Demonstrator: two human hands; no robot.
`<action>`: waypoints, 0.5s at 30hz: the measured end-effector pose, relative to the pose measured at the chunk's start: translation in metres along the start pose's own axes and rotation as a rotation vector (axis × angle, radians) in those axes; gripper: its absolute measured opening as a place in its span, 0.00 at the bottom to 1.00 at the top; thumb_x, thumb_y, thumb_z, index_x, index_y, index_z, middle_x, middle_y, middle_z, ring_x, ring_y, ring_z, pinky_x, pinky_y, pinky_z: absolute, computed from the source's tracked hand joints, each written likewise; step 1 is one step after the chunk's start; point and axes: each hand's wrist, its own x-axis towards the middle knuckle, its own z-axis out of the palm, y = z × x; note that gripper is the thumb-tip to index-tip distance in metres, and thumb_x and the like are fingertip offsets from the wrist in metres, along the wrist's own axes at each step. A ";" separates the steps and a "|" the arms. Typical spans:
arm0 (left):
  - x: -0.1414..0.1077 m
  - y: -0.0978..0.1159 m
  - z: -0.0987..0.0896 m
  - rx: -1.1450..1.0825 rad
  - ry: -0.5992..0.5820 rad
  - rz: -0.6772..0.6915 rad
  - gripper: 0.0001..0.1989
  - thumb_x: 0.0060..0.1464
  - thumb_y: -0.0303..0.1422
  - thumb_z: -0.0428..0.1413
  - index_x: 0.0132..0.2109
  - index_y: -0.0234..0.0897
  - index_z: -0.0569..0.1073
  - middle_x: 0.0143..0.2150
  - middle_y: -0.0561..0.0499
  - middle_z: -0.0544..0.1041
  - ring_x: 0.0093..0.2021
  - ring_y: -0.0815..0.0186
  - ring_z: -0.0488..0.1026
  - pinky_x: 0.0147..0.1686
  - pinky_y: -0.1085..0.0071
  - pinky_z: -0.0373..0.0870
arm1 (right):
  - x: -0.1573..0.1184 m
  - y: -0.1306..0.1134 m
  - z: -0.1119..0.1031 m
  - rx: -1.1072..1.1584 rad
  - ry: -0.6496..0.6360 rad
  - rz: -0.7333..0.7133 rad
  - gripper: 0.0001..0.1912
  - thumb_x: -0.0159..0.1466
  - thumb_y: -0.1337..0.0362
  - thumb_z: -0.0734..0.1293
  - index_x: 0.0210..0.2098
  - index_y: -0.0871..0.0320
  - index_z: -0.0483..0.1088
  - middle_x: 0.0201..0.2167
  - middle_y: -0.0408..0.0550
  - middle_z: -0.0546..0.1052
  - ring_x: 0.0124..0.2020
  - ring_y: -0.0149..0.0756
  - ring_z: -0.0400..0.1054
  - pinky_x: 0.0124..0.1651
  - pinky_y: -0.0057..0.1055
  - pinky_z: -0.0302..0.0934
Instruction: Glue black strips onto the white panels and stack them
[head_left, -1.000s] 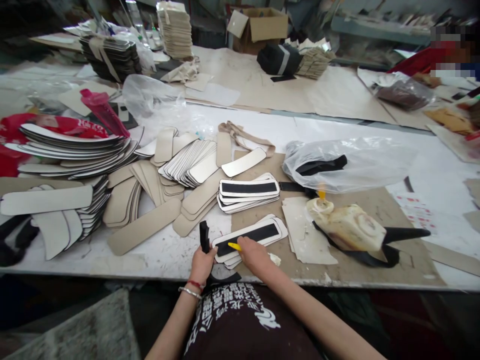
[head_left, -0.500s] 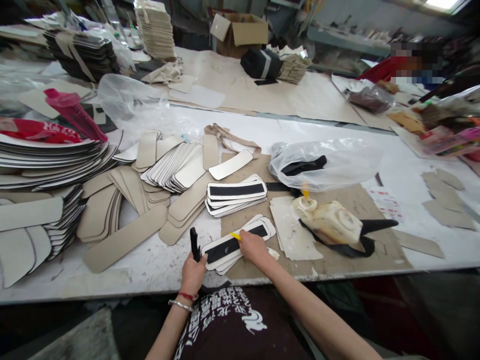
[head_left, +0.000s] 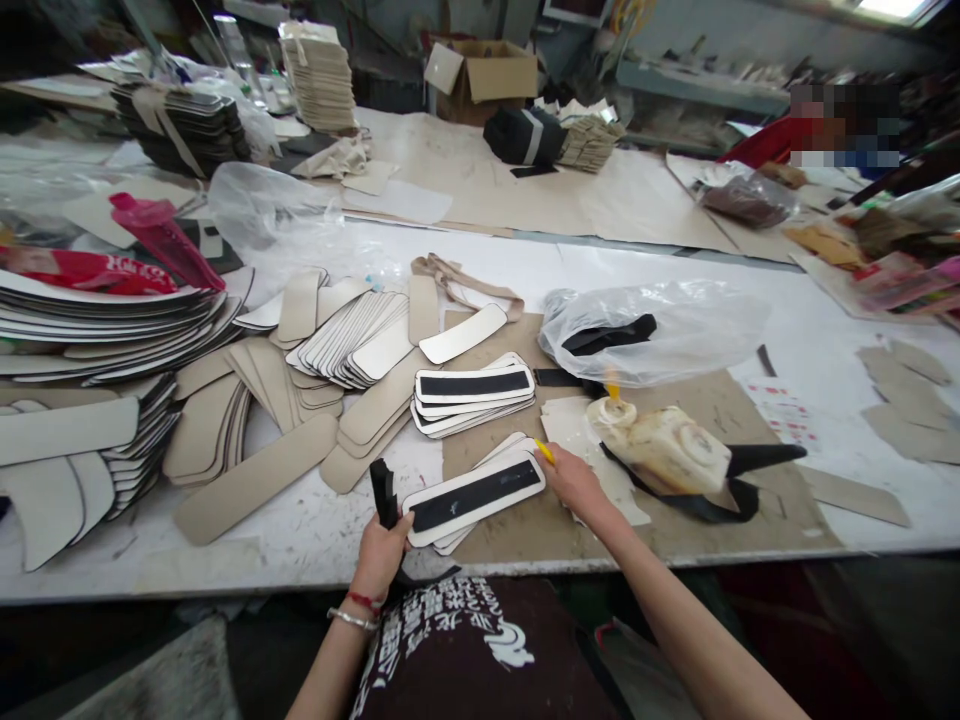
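My left hand (head_left: pixel 384 550) is closed around a black fabric strip (head_left: pixel 384 492). Its thumb presses the left end of a white rounded panel (head_left: pixel 517 491), which has a black band (head_left: pixel 474 491) along its middle with a few pale marks. This panel lies on a small fanned pile of similar pieces. Just past its right end, my right hand (head_left: pixel 576 482) pinches a thin yellow stick (head_left: pixel 545 452); its working tip is hard to make out. Behind them sits a stack of white panels (head_left: pixel 474 384) with black bands.
To the right are a stained plastic container (head_left: pixel 679 450) with a yellow piece in its mouth, and a clear bag (head_left: pixel 697 325) holding black material. Beige panels (head_left: pixel 259 480) and fanned white panels (head_left: pixel 352 335) spread leftward. A pink bottle (head_left: pixel 169 240) lies far left, a cardboard box (head_left: pixel 495 78) behind.
My right hand has moved right with the yellow stick, from the middle of the black band to the panel's right end. My left hand stays at the left end.
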 end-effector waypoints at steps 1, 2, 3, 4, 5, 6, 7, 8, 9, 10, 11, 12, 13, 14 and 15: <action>-0.002 0.001 -0.002 -0.010 -0.004 -0.001 0.16 0.35 0.41 0.57 0.28 0.33 0.68 0.13 0.57 0.64 0.16 0.70 0.62 0.18 0.74 0.58 | -0.001 0.001 0.001 0.040 -0.004 -0.026 0.16 0.63 0.56 0.51 0.36 0.57 0.65 0.30 0.49 0.73 0.32 0.35 0.66 0.32 0.27 0.53; -0.003 0.002 -0.004 -0.017 -0.006 -0.003 0.17 0.35 0.42 0.57 0.29 0.32 0.68 0.13 0.57 0.64 0.16 0.70 0.62 0.18 0.73 0.58 | -0.001 0.002 0.002 0.081 -0.008 -0.042 0.15 0.62 0.56 0.52 0.33 0.58 0.65 0.28 0.47 0.72 0.31 0.35 0.66 0.33 0.26 0.53; -0.004 0.003 -0.006 -0.024 -0.006 -0.007 0.18 0.34 0.43 0.58 0.29 0.32 0.69 0.13 0.57 0.64 0.16 0.70 0.62 0.18 0.73 0.58 | -0.002 0.003 0.003 0.126 -0.012 -0.053 0.15 0.61 0.55 0.54 0.31 0.58 0.65 0.26 0.46 0.72 0.30 0.34 0.65 0.32 0.26 0.53; -0.005 0.003 -0.009 -0.036 -0.009 -0.011 0.19 0.34 0.43 0.58 0.30 0.31 0.70 0.13 0.57 0.64 0.16 0.70 0.62 0.18 0.73 0.58 | -0.002 0.005 0.004 0.179 -0.018 -0.058 0.14 0.60 0.55 0.55 0.29 0.58 0.64 0.24 0.44 0.70 0.28 0.33 0.64 0.31 0.26 0.53; -0.006 0.003 -0.012 -0.056 -0.016 -0.015 0.20 0.34 0.43 0.58 0.32 0.30 0.70 0.13 0.57 0.64 0.16 0.70 0.62 0.19 0.73 0.59 | -0.003 0.007 0.004 0.245 -0.024 -0.056 0.14 0.58 0.54 0.57 0.27 0.58 0.63 0.23 0.43 0.69 0.26 0.33 0.63 0.30 0.26 0.53; -0.007 0.003 -0.015 -0.079 -0.028 -0.019 0.21 0.34 0.43 0.59 0.33 0.30 0.71 0.13 0.57 0.64 0.16 0.70 0.63 0.19 0.73 0.60 | -0.005 0.009 0.004 0.325 -0.031 -0.048 0.14 0.57 0.53 0.58 0.26 0.58 0.62 0.21 0.41 0.68 0.25 0.32 0.62 0.29 0.25 0.52; -0.008 0.003 -0.017 -0.105 -0.043 -0.024 0.22 0.34 0.43 0.59 0.34 0.30 0.71 0.14 0.57 0.65 0.16 0.70 0.63 0.19 0.73 0.61 | -0.007 0.010 0.003 0.417 -0.053 -0.040 0.15 0.56 0.52 0.59 0.25 0.58 0.62 0.20 0.40 0.66 0.23 0.30 0.60 0.28 0.25 0.52; -0.010 0.003 -0.019 -0.134 -0.058 -0.032 0.22 0.35 0.42 0.59 0.35 0.29 0.71 0.14 0.57 0.66 0.17 0.70 0.64 0.21 0.73 0.62 | -0.009 0.011 0.002 0.515 -0.092 -0.032 0.16 0.55 0.51 0.59 0.25 0.58 0.61 0.19 0.39 0.65 0.22 0.29 0.59 0.26 0.24 0.52; -0.011 0.004 -0.020 -0.170 -0.069 -0.040 0.22 0.35 0.42 0.59 0.36 0.29 0.72 0.16 0.55 0.68 0.18 0.69 0.66 0.22 0.72 0.64 | -0.012 0.011 0.001 0.610 -0.141 -0.020 0.17 0.55 0.50 0.58 0.25 0.58 0.60 0.18 0.39 0.63 0.21 0.28 0.57 0.25 0.24 0.51; -0.013 0.005 -0.021 -0.213 -0.079 -0.049 0.22 0.36 0.41 0.59 0.38 0.30 0.72 0.18 0.53 0.71 0.21 0.68 0.68 0.25 0.71 0.66 | -0.015 0.010 0.000 0.692 -0.193 -0.005 0.17 0.56 0.49 0.57 0.25 0.58 0.60 0.18 0.38 0.62 0.20 0.27 0.56 0.23 0.23 0.50; -0.015 0.007 -0.022 -0.263 -0.086 -0.054 0.22 0.38 0.41 0.59 0.40 0.31 0.72 0.22 0.51 0.74 0.25 0.67 0.70 0.29 0.70 0.68 | -0.017 0.009 -0.002 0.756 -0.236 0.002 0.17 0.56 0.49 0.56 0.25 0.58 0.60 0.18 0.38 0.62 0.19 0.27 0.54 0.22 0.23 0.50; -0.018 0.009 -0.022 -0.317 -0.089 -0.055 0.22 0.40 0.41 0.58 0.42 0.32 0.72 0.27 0.49 0.76 0.29 0.66 0.72 0.33 0.70 0.69 | -0.020 0.007 -0.004 0.795 -0.262 0.004 0.18 0.56 0.49 0.56 0.25 0.58 0.60 0.18 0.38 0.62 0.19 0.26 0.54 0.22 0.23 0.49; -0.020 0.012 -0.022 -0.370 -0.093 -0.052 0.22 0.42 0.40 0.57 0.44 0.34 0.71 0.33 0.48 0.77 0.34 0.65 0.72 0.37 0.69 0.69 | -0.022 0.004 -0.006 0.812 -0.259 -0.001 0.17 0.56 0.50 0.57 0.25 0.59 0.60 0.18 0.39 0.62 0.19 0.26 0.54 0.22 0.23 0.49; -0.023 0.016 -0.022 -0.419 -0.106 -0.050 0.22 0.44 0.40 0.56 0.46 0.36 0.70 0.38 0.47 0.76 0.38 0.64 0.72 0.40 0.69 0.68 | -0.023 0.002 -0.008 0.809 -0.235 -0.014 0.17 0.56 0.50 0.57 0.24 0.59 0.61 0.19 0.39 0.62 0.20 0.27 0.54 0.23 0.23 0.50; -0.025 0.019 -0.022 -0.459 -0.125 -0.048 0.23 0.45 0.40 0.56 0.48 0.37 0.69 0.42 0.47 0.75 0.42 0.64 0.71 0.43 0.68 0.67 | -0.024 -0.001 -0.011 0.792 -0.203 -0.032 0.17 0.55 0.50 0.58 0.24 0.59 0.61 0.19 0.40 0.63 0.21 0.27 0.55 0.24 0.23 0.51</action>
